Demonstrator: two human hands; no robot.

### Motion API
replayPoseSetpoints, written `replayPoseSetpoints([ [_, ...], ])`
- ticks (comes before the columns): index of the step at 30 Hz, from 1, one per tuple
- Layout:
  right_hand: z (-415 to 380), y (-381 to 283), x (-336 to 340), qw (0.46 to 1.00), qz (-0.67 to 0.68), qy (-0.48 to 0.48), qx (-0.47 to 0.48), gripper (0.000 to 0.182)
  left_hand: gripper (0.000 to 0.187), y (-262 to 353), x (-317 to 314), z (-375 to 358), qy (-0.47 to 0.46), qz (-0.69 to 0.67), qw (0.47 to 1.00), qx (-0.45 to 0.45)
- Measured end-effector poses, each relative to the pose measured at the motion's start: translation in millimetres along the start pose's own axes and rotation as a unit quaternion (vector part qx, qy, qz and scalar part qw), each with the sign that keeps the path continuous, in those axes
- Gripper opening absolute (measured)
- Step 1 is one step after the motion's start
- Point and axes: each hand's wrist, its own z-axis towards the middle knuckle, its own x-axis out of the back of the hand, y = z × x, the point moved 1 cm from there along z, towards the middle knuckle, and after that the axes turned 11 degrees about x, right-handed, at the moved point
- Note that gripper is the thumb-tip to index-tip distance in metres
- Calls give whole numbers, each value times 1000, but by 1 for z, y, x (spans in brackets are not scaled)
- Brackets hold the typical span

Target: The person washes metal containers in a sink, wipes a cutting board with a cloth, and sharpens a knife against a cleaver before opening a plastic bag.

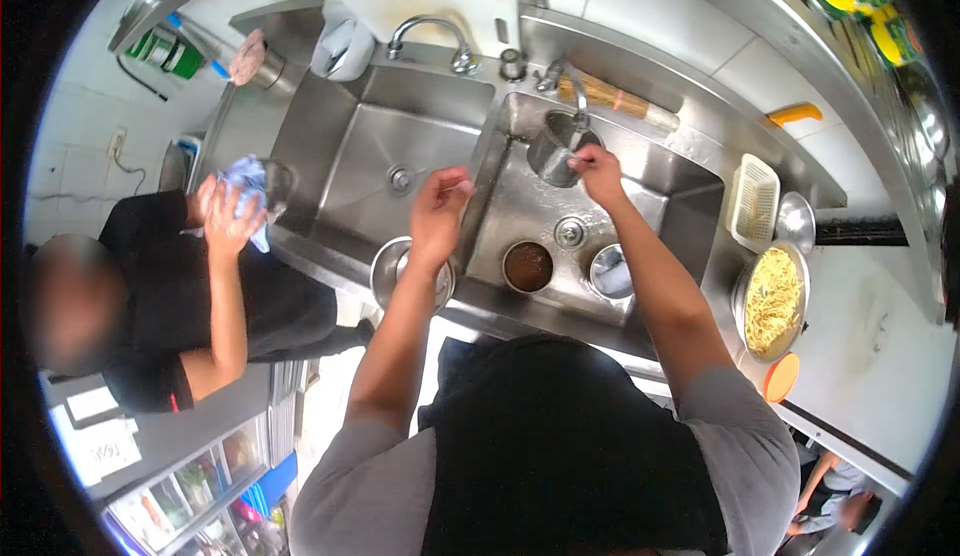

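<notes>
the pot (pixel 553 161) is sitting in the right basin (pixel 645 181), above the middle of the frame, just under the tap (pixel 581 106). the right hand (pixel 598 171) is reaching to its rim, its grip pinching the edge between thumb and fingers. the left hand (pixel 440 206) is hovering near the basin divider, above the bowl (pixel 377 281); its fingers are curling together, and whether they are holding anything small i cannot tell.

the pot is looking like thin, stiff metal: probably light when empty, heavier and more awkward with water in it, and not fragile. its wet wall is likely to be slippery, so a pinch at one point may be letting it swing or tip; gripping the rim at opposite sides, or supporting the base, would be steadier.

nearer the front of the basin, a can (pixel 528 267) with brown contents and a cup (pixel 610 273) with something whitish inside are standing on either side of the drain (pixel 570 233). at the left of the frame, a co-worker (pixel 150 256) is handling a blue cloth (pixel 246 181).
</notes>
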Motion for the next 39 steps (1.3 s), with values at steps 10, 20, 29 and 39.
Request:
replayPoseSetpoints([
  [10, -96, -48, -12, 605, 687, 153, -372, 47, 17, 14, 142, -92, 224, -37, 974, -11],
  [20, -53, -209, -58, 652, 731, -56, -193, 33, 32, 13, 169, -127, 278, -130, 951, -40],
  [29, -121, -311, -115, 791, -139, -374, 464, 21, 42, -36, 180, -140, 278, -51, 952, -119],
  [39, -140, -251, -131, 820, -188, -362, 400, 24, 63, -83, 139, -150, 174, 11, 978, -113],
])
